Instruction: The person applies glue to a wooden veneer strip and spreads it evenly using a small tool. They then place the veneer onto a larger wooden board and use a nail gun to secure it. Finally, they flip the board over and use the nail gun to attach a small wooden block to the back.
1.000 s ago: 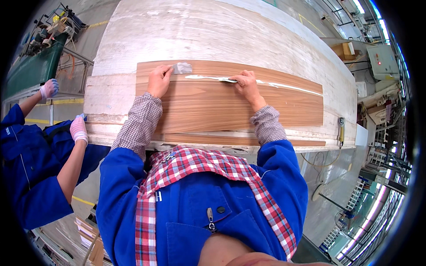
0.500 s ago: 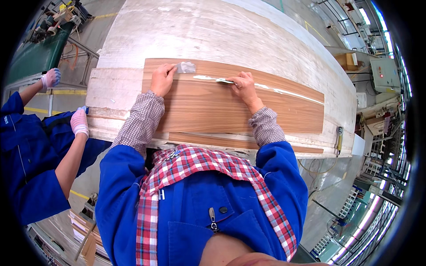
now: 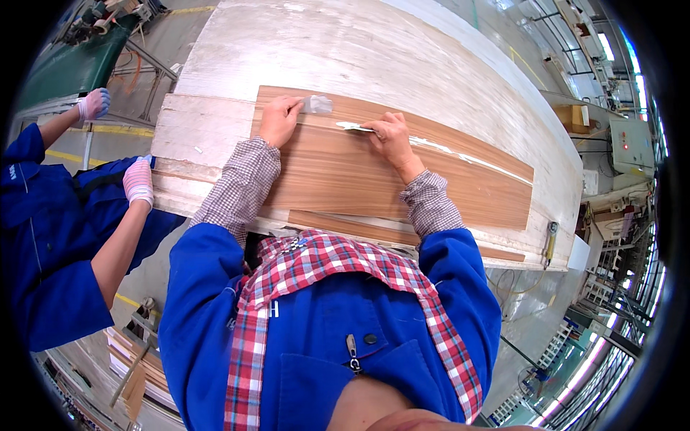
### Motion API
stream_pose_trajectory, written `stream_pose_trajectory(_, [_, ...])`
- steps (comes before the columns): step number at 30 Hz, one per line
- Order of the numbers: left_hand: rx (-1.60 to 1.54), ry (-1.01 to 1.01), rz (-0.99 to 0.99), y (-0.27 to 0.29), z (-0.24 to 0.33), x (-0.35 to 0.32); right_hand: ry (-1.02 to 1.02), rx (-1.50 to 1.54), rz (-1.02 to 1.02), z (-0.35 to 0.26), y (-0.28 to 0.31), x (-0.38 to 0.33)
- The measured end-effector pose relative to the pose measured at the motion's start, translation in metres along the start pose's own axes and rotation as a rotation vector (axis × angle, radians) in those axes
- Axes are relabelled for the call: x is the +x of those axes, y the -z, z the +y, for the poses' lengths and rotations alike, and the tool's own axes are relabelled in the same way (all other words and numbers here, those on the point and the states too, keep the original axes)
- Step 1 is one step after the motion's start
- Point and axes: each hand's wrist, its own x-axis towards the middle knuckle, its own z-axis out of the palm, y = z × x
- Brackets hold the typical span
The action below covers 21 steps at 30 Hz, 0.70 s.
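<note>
A long wood-grain board lies on the pale worktable, with a line of white paste along its far part. My right hand pinches a small flat spatula, its blade covered with white paste and low over the board at the left end of the line. At the board's far left, my left hand is closed on the edge of a flat grey scraper plate with a whitish patch on it. My fingers partly hide both tools.
Beneath the board's near edge lies another wood-grain strip. A yellow-handled tool rests at the worktable's right end. A co-worker's gloved hand touches the worktable's left edge; the other gloved hand is near a green conveyor.
My right hand has moved left along the board with the spatula. My left hand still holds the scraper plate. The whole view has shifted slightly.
</note>
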Motion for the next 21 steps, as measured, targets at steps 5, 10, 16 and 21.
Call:
stream_pose_trajectory(5, [0.017, -0.023, 0.004, 0.003, 0.001, -0.007, 0.024, -0.009, -0.003, -0.007, -0.011, 0.009])
stream_pose_trajectory(10, [0.065, -0.021, 0.007, 0.004, 0.0, -0.01, 0.054, -0.018, 0.041, -0.016, -0.023, 0.018])
stream_pose_trajectory(16, [0.136, -0.038, 0.027, 0.0, -0.006, -0.009, 0.067, 0.016, 0.048, -0.026, -0.037, 0.03])
stream_pose_trajectory(21, [0.12, -0.059, 0.06, 0.001, -0.007, -0.01, 0.089, -0.021, 0.05, -0.029, -0.044, 0.038])
